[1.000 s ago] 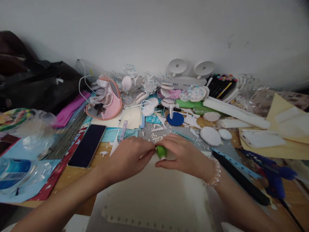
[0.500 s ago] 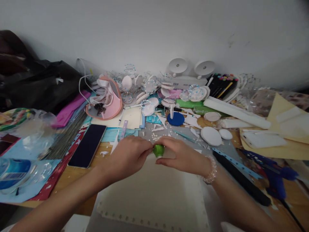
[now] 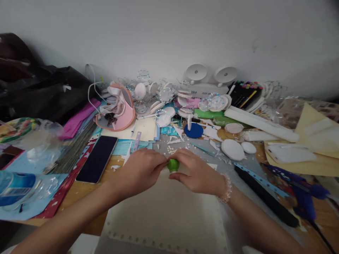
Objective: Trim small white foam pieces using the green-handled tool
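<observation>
Over the middle of the worktop, a small, rounded, shiny green object with a paler bottom sits between my hands. My right hand, with a beaded bracelet at its wrist, grips it, index finger above and thumb below. My left hand is closed in a pinch at the object's left side. Whatever is between those left fingertips is hidden. Beneath both hands lies a cream sheet with holes along its near edge. Small pale bits are scattered just beyond the fingers.
A phone lies to the left, near a plastic bottle. On the right are a blue glue gun, a black rod and white discs. Beaded white ornaments crowd the back by the wall.
The green object and my right hand have shifted very slightly left. My right wrist has also moved a little left. My left hand keeps nearly the same place and pinch.
</observation>
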Demonstrator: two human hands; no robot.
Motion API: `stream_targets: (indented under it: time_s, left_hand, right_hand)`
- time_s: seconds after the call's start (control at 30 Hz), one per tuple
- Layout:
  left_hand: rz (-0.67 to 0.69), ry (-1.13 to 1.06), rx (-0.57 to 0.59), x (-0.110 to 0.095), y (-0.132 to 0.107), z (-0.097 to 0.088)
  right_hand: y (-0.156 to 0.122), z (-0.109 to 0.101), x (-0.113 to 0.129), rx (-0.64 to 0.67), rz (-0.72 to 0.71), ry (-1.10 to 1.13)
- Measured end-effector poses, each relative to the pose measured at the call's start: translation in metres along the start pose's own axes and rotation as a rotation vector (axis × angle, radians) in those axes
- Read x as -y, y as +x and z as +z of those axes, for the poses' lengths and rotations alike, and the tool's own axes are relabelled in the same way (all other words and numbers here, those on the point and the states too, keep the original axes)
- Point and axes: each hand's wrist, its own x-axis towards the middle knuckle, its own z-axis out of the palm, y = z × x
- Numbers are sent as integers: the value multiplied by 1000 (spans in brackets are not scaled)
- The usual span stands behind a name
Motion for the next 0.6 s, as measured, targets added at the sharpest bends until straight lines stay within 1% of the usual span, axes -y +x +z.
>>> stream_targets:
  time_s: [0.13,0.23,0.43,0.6]
  left_hand:
    - [-43,28,77,1,2,1]
    - [-74,34,112,1,2,0]
    - [3,74,164,-11,1,-5]
    - [-33,150,161,-17,14,3]
  right_hand:
    - [2,10,0,-33,30,-93]
    - [3,15,-3,-53,33,-132]
    - [3,17,-5,-64,-5,-219]
    - [3,17,-1,-62,-6,-239]
